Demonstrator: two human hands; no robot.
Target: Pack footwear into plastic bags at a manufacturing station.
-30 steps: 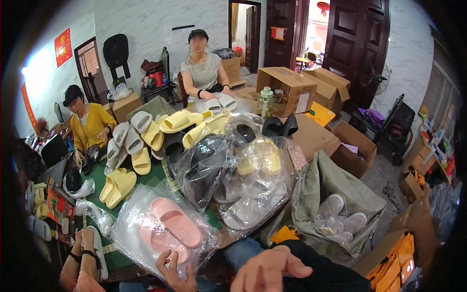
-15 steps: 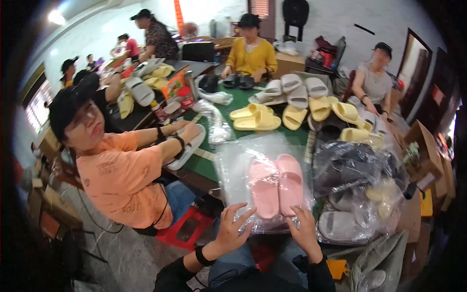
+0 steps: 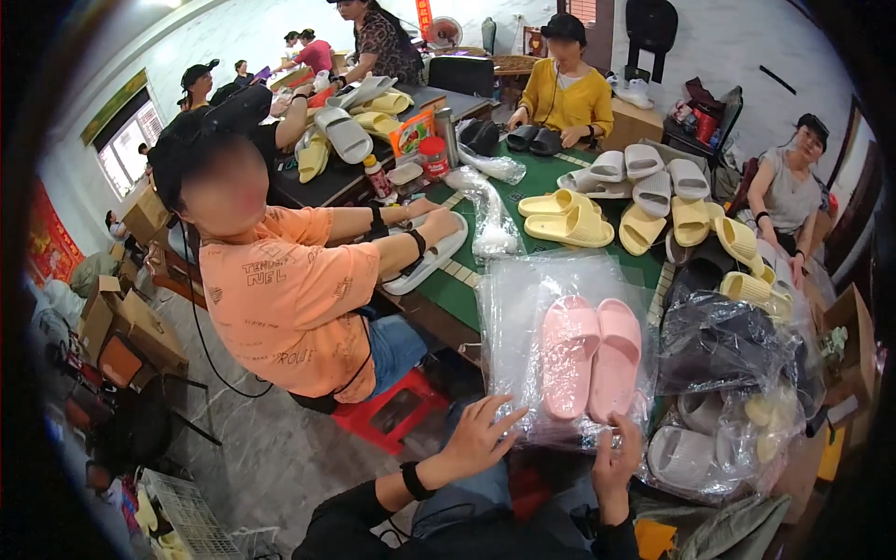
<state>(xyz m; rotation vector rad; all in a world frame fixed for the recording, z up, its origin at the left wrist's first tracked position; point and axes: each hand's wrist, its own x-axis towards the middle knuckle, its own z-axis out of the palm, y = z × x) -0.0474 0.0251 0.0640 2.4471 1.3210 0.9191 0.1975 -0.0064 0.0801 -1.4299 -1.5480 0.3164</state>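
Note:
A pair of pink slide slippers (image 3: 617, 359) lies side by side on a stack of clear plastic bags (image 3: 513, 322) at the near table edge. Glare of clear film crosses the left slipper; whether both are inside a bag I cannot tell. My left hand (image 3: 474, 441) hovers by the bags' near left corner, fingers spread and holding nothing. Just below the right slipper's heel is my right hand (image 3: 616, 462), its fingers bent upward at the plastic edge, with a gap between thumb and fingers. Nothing shows in its grasp.
Yellow slippers (image 3: 569, 219) and grey slippers (image 3: 656, 193) pile up beyond the bags. Bagged dark slippers (image 3: 714, 341) crowd the right side. At left, a co-worker in an orange shirt (image 3: 280, 289) handles a light grey slipper (image 3: 434, 257), seated on a red stool (image 3: 392, 411).
My view has swung left, so the scene sits farther right. My left hand is a little farther from the slippers; my right hand has dropped slightly below the heel.

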